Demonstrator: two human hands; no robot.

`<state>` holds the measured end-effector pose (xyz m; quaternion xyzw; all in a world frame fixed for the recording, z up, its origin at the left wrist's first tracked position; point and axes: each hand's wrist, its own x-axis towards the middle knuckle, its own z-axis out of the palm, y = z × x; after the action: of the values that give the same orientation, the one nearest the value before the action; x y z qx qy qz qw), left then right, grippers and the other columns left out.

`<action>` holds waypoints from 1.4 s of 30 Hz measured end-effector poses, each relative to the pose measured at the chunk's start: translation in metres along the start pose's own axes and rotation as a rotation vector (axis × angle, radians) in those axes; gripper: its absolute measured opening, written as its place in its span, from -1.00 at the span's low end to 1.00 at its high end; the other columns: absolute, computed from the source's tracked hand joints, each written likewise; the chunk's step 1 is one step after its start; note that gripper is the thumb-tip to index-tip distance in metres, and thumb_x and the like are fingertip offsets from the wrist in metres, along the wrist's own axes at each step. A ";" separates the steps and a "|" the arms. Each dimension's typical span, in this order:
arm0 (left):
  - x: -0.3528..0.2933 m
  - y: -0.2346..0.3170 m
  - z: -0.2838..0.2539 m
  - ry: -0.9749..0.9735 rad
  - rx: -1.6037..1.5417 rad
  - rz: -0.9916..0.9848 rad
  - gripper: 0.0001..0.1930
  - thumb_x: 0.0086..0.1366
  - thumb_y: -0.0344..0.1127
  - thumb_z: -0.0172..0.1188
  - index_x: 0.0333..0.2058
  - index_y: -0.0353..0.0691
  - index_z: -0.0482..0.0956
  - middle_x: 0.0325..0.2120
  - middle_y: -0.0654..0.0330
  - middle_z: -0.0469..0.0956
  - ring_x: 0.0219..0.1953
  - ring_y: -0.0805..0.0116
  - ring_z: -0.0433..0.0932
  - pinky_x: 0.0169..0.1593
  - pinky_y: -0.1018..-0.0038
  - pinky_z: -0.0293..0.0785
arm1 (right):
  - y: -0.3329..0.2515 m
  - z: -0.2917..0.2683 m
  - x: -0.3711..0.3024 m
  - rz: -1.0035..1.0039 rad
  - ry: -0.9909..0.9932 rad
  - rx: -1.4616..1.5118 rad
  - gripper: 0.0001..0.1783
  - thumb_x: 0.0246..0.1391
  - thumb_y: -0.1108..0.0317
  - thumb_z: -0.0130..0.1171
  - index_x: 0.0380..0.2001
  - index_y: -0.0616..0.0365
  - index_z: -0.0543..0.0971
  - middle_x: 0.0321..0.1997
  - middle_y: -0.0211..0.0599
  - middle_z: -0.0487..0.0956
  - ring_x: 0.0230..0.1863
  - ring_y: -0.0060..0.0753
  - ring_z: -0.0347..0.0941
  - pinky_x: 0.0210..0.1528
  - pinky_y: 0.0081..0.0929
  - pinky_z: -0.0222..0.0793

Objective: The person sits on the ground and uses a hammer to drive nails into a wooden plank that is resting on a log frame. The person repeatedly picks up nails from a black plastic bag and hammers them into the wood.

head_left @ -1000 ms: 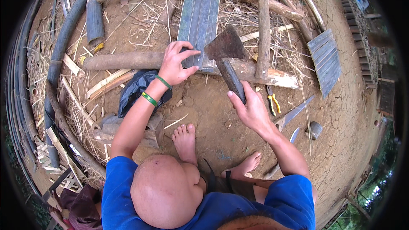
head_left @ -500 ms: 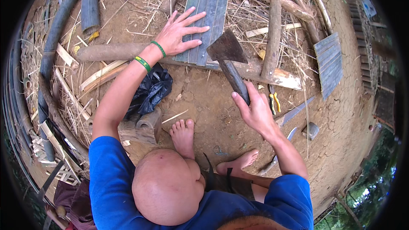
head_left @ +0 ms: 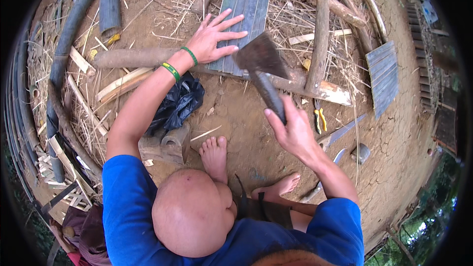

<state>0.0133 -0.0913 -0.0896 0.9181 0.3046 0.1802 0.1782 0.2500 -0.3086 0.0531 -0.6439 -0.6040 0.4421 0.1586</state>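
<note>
Right fingers [head_left: 291,112] around axe handle [head_left: 267,93]

The hatchet head [head_left: 261,55] is blurred; the slatted panel [head_left: 250,2] is cut off by the view's upper edge.

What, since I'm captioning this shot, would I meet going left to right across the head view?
Short dark bamboo section, black plastic bag, left hand, axe, right hand, yellow-handled pliers, grey slatted panel.

L head cam, wide, dwnwd
</note>
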 end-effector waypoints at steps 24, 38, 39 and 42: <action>-0.001 0.001 0.000 -0.025 -0.029 -0.024 -0.53 0.31 0.10 0.23 0.20 0.37 0.56 0.48 0.44 0.09 0.55 0.11 -0.13 0.48 -0.27 -0.21 | -0.012 0.006 0.005 0.007 0.162 0.057 -0.64 0.29 0.27 0.18 -0.04 0.33 0.40 -0.64 0.15 0.53 -0.55 0.24 0.58 -0.54 0.03 0.40; 0.002 0.006 0.002 -0.025 -0.028 -0.012 -0.50 0.29 -0.13 0.25 0.22 0.39 0.54 0.49 0.43 0.08 0.55 0.08 -0.12 0.50 -0.20 -0.18 | 0.016 0.014 0.004 -0.092 0.132 -0.175 -0.69 0.29 0.26 0.16 -0.16 0.31 0.39 -0.68 0.15 0.50 -0.59 0.29 0.54 -0.55 0.03 0.37; 0.004 0.008 0.003 -0.023 -0.034 -0.013 -0.51 0.31 -0.13 0.23 0.22 0.38 0.54 0.49 0.42 0.09 0.55 0.08 -0.12 0.50 -0.20 -0.18 | 0.026 0.016 0.003 -0.071 0.085 -0.236 -0.69 0.29 0.26 0.16 -0.15 0.30 0.39 -0.68 0.15 0.50 -0.58 0.30 0.54 -0.54 0.03 0.37; -0.003 0.006 0.000 -0.032 -0.001 -0.023 -0.60 0.38 -0.13 0.16 0.19 0.28 0.58 0.48 0.39 0.10 0.55 0.08 -0.13 0.50 -0.16 -0.17 | 0.021 0.013 0.008 0.010 0.055 -0.146 -0.67 0.30 0.20 0.15 -0.12 0.30 0.43 -0.64 0.12 0.52 -0.56 0.24 0.55 -0.51 0.01 0.39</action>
<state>0.0140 -0.0979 -0.0875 0.9172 0.3124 0.1636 0.1855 0.2529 -0.3102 0.0277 -0.6688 -0.6266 0.3798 0.1255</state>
